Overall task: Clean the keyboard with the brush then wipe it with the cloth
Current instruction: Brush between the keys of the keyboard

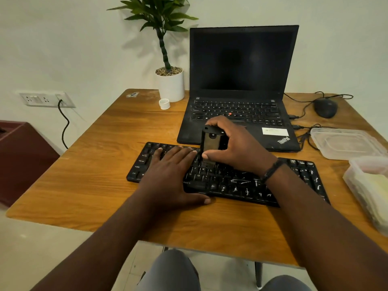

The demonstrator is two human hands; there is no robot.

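keyboard (241,181): flat on the table (88,175), just in front of the laptop (241,91)
left hand (172,166): fingers straight, pressing the keys
right hand (237,148): gripping the brush (211,143) upright, bristles on the keys

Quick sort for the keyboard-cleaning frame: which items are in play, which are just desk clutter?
In play:
keyboard
brush, gripped by right hand
left hand, flat on the keys

Clutter:
laptop
mouse
potted plant
small white cap
plastic containers

Cloth: not clearly identifiable.
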